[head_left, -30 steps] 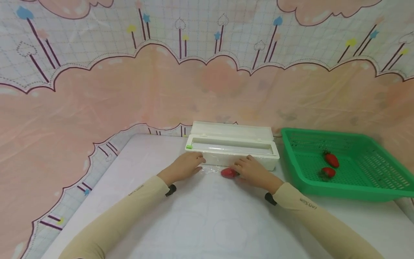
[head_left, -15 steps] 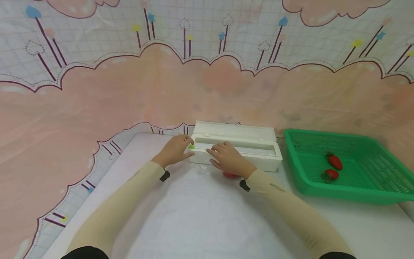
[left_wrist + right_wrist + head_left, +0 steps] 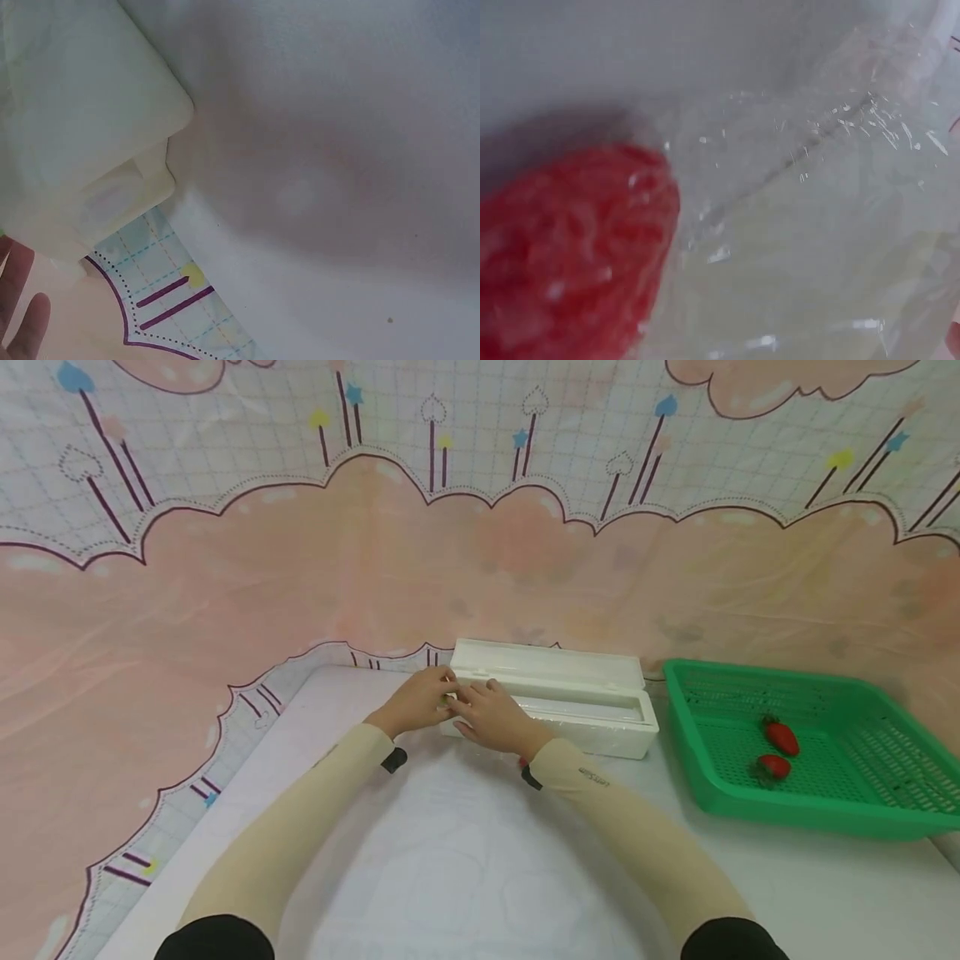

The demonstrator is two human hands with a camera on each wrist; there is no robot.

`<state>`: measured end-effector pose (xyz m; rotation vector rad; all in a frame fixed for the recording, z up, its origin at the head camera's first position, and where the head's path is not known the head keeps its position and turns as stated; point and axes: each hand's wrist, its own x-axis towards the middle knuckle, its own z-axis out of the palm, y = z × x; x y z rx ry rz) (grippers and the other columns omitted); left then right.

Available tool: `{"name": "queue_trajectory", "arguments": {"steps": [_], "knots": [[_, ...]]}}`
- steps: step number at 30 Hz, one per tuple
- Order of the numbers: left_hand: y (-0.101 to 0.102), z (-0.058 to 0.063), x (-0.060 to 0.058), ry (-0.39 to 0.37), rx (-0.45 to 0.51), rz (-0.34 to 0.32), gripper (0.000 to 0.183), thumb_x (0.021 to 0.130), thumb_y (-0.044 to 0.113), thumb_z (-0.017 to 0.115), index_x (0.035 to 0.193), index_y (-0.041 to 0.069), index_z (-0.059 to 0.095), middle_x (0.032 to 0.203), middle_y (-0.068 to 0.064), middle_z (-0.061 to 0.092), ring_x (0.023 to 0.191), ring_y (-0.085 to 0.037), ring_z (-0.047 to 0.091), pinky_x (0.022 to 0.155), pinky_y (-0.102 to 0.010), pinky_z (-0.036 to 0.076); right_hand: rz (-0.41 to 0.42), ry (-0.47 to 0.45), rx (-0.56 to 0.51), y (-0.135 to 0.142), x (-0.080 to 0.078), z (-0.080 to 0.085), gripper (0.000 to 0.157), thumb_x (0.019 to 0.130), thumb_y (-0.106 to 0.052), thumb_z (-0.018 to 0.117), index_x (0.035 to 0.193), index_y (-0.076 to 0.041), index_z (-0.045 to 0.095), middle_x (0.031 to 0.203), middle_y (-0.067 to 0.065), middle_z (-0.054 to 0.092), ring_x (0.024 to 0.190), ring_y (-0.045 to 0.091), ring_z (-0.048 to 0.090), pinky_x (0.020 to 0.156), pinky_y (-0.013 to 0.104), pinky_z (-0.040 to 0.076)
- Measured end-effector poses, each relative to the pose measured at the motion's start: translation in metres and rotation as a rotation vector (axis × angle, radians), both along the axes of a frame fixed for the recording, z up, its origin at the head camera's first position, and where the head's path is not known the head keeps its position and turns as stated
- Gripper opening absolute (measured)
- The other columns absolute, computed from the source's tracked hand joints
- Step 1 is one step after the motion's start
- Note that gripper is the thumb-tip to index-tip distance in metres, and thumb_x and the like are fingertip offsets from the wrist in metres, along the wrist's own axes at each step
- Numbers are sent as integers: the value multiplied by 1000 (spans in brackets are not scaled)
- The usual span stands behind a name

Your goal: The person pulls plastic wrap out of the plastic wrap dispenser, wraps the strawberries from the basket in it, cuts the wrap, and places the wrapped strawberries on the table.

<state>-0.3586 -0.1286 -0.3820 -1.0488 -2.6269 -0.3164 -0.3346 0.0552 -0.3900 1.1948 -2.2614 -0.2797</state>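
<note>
Evidently both hands are at work on the left end of the white box (image 3: 600,741), with the left hand (image 3: 417,703) at its corner and the right hand (image 3: 497,720) reaching across its front edge to meet it. Fingertips come together around the green slider (image 3: 446,699), of which only a sliver shows; whether either hand pinches it, or merely touches it, cannot be told. In the left wrist view, two fingers (image 3: 37,315) stand apart from the box's end wall. The position suggests one hand is there to steady the corner while the other attends to the slider; this is inference. Relative to the grip, the wrapped strawberry (image 3: 570,262) lies away from the fingertips, on the table (image 3: 465,860) in front of the box and farther right along it, mostly hidden beneath the right wrist. Clear film (image 3: 802,187) covers it and runs to a pale surface, apparently the box's front wall; the strawberry was probably set close so the film could reach it. Behind the box's trough, the lid (image 3: 551,665) is raised, giving access to the roll (image 3: 585,708). Right of the box, slightly apart, stands a green basket (image 3: 810,822) holding two strawberries (image 3: 783,739).
</note>
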Motion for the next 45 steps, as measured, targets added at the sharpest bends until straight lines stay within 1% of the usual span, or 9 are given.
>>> {"name": "queue_trajectory", "arguments": {"steps": [3,9,16,23,27,33,37,42,45], "knots": [[0,-1,-1,-22,0,3,27,80,22,72,103,8,69,106,-10,59,95,-26,57,86,-40,48,0,-7,-12,-1,-1,-2,38,93,-35,55,124,-14,57,115,3,60,102,20,58,79,36,46],[0,-8,-2,-46,-13,47,30,78,21,74,105,10,68,107,-7,59,97,-23,56,87,-38,47,42,36,-113,-2,-4,-7,25,92,-26,56,114,-14,60,105,2,63,94,19,61,71,33,46],[0,-15,0,62,-21,75,33,78,27,73,105,9,66,106,-5,61,106,-26,55,99,-45,42,55,132,-211,-11,-10,-11,13,88,-20,64,98,-13,63,101,2,65,88,17,61,67,28,47],[-3,-18,-1,31,49,109,39,76,26,75,109,7,66,113,-8,62,112,-28,53,102,-48,38,-25,20,-238,-24,-15,-9,13,87,-14,64,100,-14,62,103,5,65,90,19,61,71,33,50],[-3,-20,-2,-2,86,120,42,74,25,77,110,6,65,116,-9,62,115,-29,52,103,-49,37,-52,3,-245,-26,-16,-8,13,86,-17,66,98,-14,63,100,4,66,87,20,61,73,37,52],[0,-21,-2,-10,85,111,34,76,25,76,103,8,67,111,-7,63,113,-29,52,103,-50,36,-70,-36,-235,-21,-18,-10,16,87,-18,65,103,-14,64,88,5,61,82,21,59,74,41,53],[1,-20,-1,1,73,114,30,79,28,73,99,8,66,110,-7,62,113,-28,52,99,-49,38,-111,-72,-235,-11,-17,-9,19,87,-16,63,106,-15,64,83,5,56,77,20,55,69,38,50],[-1,-20,0,7,76,119,22,80,30,71,89,11,63,108,-6,61,112,-27,52,97,-48,39,-100,-74,-263,4,-12,-7,6,85,-11,62,90,-10,59,80,6,53,71,20,49,60,34,43],[-1,-20,0,3,78,115,21,81,31,71,88,12,62,109,-5,60,113,-27,51,98,-49,39,-109,-94,-283,10,-9,-5,9,85,-12,62,83,-9,54,79,6,52,70,20,49,60,34,43]]}}
